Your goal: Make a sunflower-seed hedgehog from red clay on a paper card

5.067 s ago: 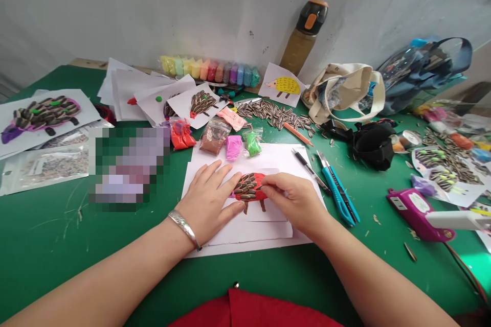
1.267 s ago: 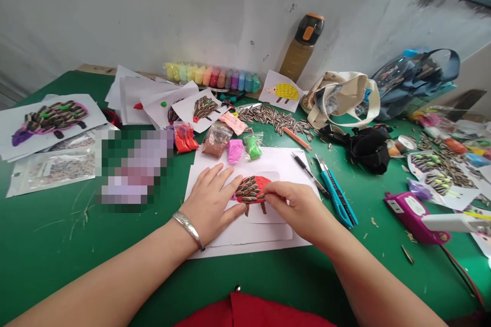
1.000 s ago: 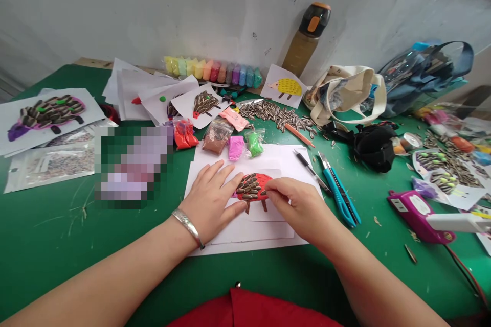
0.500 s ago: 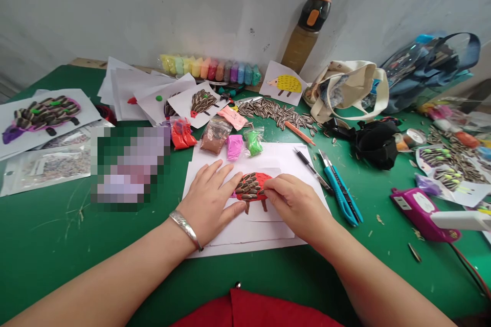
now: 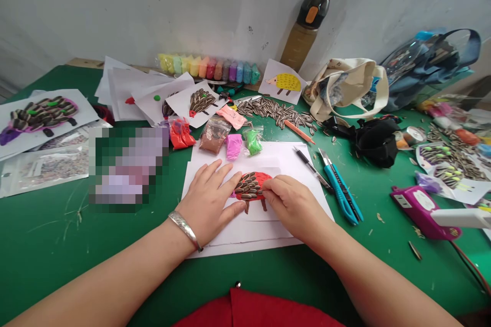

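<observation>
Sunflower seeds [image 5: 248, 186] cover the left and middle part of a red clay hedgehog shape [image 5: 264, 178] with brown legs, on white paper [image 5: 230, 237]. My left hand [image 5: 212, 199] lies spread on the paper, its thumb and forefinger beside the shape's left end. My right hand [image 5: 293, 203] is pinched at the right part of the red clay; whatever sits between its fingertips is too small to make out. Packets of brown [image 5: 214, 135], pink [image 5: 233, 146] and green clay [image 5: 253, 141] touch the paper's top edge.
A black pen [image 5: 312, 168] and a blue cutter [image 5: 340, 189] lie right of the paper. Loose seeds [image 5: 274, 111] are heaped behind, near a bottle [image 5: 303, 33] and a cloth bag [image 5: 345, 89]. A magenta glue gun [image 5: 424, 212] is at the right, finished seed pictures [image 5: 44, 115] at the left.
The right hand's fingertips have shifted slightly left and down on the red clay. My left hand stays in place.
</observation>
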Available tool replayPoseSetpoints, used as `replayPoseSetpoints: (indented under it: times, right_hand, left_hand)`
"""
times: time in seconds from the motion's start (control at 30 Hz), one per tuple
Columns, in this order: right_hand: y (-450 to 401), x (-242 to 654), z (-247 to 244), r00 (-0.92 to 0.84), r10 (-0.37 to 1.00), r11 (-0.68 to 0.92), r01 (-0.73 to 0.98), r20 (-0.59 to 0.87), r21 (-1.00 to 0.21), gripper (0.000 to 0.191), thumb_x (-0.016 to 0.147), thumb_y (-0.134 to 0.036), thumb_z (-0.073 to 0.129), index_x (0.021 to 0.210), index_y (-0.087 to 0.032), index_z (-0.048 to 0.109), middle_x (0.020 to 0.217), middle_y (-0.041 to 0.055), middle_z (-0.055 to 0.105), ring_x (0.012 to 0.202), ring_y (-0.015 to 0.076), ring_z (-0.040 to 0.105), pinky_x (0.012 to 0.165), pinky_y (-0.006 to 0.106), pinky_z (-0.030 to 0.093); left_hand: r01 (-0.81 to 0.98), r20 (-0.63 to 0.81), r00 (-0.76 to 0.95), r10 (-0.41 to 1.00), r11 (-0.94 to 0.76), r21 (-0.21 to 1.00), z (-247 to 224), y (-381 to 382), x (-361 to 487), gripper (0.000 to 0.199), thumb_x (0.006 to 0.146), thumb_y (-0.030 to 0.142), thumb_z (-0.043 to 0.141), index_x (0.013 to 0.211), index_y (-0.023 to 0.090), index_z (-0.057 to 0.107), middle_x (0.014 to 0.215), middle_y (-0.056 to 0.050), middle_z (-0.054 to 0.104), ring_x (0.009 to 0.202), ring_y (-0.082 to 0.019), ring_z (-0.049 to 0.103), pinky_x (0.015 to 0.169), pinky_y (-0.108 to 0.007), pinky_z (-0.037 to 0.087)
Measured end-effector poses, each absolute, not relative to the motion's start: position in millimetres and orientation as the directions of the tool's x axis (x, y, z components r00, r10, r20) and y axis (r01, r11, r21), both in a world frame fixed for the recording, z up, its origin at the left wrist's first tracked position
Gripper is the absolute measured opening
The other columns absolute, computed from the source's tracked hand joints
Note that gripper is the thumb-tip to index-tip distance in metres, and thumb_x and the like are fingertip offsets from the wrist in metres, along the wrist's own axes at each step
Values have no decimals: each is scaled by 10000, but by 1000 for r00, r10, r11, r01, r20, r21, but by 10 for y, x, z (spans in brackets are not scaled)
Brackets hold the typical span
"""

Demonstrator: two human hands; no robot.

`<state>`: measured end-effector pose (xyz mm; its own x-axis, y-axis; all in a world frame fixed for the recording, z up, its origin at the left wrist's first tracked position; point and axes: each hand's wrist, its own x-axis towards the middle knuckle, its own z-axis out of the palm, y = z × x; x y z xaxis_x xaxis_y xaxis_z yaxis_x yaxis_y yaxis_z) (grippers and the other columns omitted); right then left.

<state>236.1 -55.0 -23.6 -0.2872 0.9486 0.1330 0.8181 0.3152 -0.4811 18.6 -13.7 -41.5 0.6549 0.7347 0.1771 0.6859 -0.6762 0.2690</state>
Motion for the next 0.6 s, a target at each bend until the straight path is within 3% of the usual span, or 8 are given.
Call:
replayPoseSetpoints:
  times: [0.43,0.6]
  right_hand:
    - [-559,2369,-170,-245,965,260,829,97,-496,148,923,-194,509,874,-190,648,815,38,612,778,172,548,697,281,406]
    - [-569,2403,-139,-220,975,213,862,39,-459,213,917,-192,504,777,-200,664,749,26,602,744,163,550,683,276,385]
  left_hand:
    - [691,162,658,735,-675,258,-405,-139,186,521,908,456,531,1318,137,555,1409,-165,500,1346,-384,352,1110,-587,287]
    - [691,164,659,734,-677,253,-410,-141,182,527,912,456,519,1326,132,550,1409,-171,498,1349,-385,347,1107,-591,288]
